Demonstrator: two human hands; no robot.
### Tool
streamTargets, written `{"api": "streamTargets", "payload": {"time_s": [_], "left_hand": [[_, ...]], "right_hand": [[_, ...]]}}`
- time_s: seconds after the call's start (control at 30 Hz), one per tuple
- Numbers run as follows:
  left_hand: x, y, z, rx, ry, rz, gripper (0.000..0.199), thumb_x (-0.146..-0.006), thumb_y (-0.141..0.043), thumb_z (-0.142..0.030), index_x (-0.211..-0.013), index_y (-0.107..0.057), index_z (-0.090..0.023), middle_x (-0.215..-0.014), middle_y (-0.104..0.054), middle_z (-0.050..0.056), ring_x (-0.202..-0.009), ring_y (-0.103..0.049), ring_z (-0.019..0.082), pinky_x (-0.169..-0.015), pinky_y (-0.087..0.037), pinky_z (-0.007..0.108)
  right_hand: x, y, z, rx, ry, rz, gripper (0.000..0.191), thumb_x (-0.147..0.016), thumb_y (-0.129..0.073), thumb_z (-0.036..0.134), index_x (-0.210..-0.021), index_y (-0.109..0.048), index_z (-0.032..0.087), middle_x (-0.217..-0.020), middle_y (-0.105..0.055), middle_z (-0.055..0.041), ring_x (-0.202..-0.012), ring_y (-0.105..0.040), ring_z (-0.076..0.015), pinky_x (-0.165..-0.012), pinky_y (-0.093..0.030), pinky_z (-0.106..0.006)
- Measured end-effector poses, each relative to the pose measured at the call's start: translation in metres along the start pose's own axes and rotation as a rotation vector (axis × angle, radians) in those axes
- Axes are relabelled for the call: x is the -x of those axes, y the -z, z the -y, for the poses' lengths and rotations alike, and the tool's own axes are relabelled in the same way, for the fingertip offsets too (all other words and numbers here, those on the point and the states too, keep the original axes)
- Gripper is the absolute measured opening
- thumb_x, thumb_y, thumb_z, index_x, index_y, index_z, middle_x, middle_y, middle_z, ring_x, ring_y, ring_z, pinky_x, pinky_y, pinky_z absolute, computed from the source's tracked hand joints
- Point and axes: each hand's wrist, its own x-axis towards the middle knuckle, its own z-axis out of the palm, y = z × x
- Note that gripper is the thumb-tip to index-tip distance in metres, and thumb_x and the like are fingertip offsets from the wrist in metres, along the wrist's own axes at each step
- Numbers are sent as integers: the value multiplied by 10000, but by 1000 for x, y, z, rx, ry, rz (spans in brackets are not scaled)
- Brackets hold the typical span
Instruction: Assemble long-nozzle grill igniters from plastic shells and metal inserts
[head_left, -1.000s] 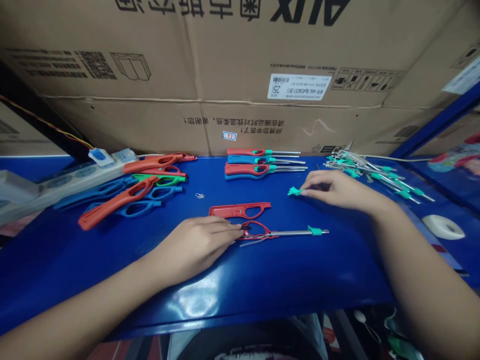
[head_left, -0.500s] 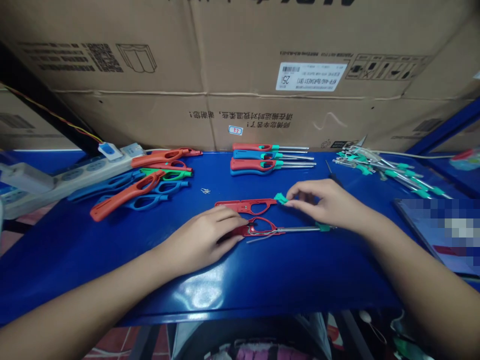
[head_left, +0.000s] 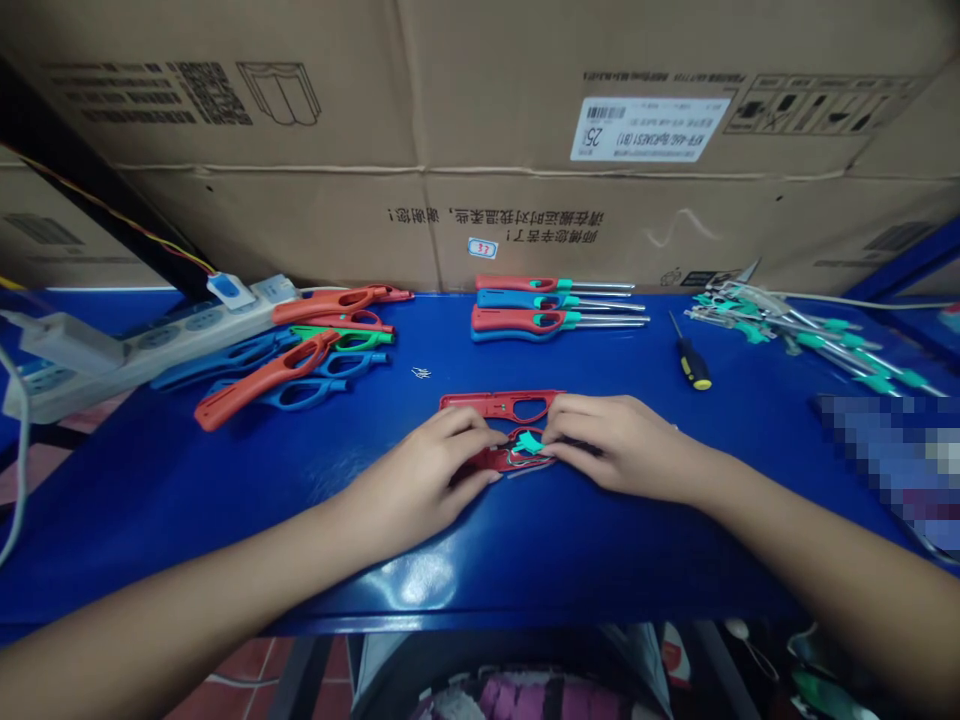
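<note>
- Teal piece (head_left: 528, 444) sits at or just over the lower red shell half (head_left: 487, 460), in the gap between the two hands. Whether it rests in the shell or is held clear of it, I cannot tell.
- Right hand (head_left: 622, 440) is the nearer one: its fingertips meet the piece's right end, so the piece lies to the left of that hand. Thumb and fingers are drawn nearly together in a light pinch on it.
- Left hand (head_left: 427, 460) comes in from the other side, curved and partly closed, with its thumb by the shell's near edge and its fingers towards the far edge. It has hold of the lower half; the teal piece lies just beyond its fingertips, to their right.
- Long axes matter here — the lower half runs left to right across the person's front, roughly parallel to the upper red shell half (head_left: 502, 404), which lies just beyond it. The teal piece looks broadly in line with that run, though its own axis is hard to read at this size.
- Thin clear tube (head_left: 529, 470) slants along the near side of the lower half, close to the piece.
- Right hand covers the lower half's right end — how the shell continues under the palm is hidden.
</note>
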Motion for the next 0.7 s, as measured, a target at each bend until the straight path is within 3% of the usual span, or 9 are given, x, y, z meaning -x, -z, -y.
{"api": "streamTargets", "payload": {"time_s": [0.3, 0.5, 0.7], "left_hand": [[0, 1, -4, 16, 72, 32, 298, -942, -641, -197, -1239, -646, -176, -1083, -609, 72, -1013, -619, 213, -957, -541, 406], [-2, 0, -3, 36, 94, 26, 303, -921, -670, -204, -1222, -656, -177, -1085, -616, 67, -988, -626, 210, -932, -541, 395], [-3, 0, -4, 68, 112, 27, 278, -914, -668, -194, -1191, -663, -171, -1039, -613, 59, -935, -622, 198, -878, -543, 370]], "right_hand": [[1, -3, 6, 173, 140, -33, 253, -1046, -422, 251, -983, -651, 165, -936, -679, -53, -750, -593, -145, -641, -412, -278], [0, -2, 9, 335, 261, -50, 294, -1017, -370, 136, -1000, -663, 138, -920, -694, -69, -702, -575, -162, -614, -391, -305], [0, -3, 10, 363, 320, -81, 342, -1032, -321, 117, -986, -660, 123, -907, -709, -86, -731, -598, -165, -616, -376, -299]]}}
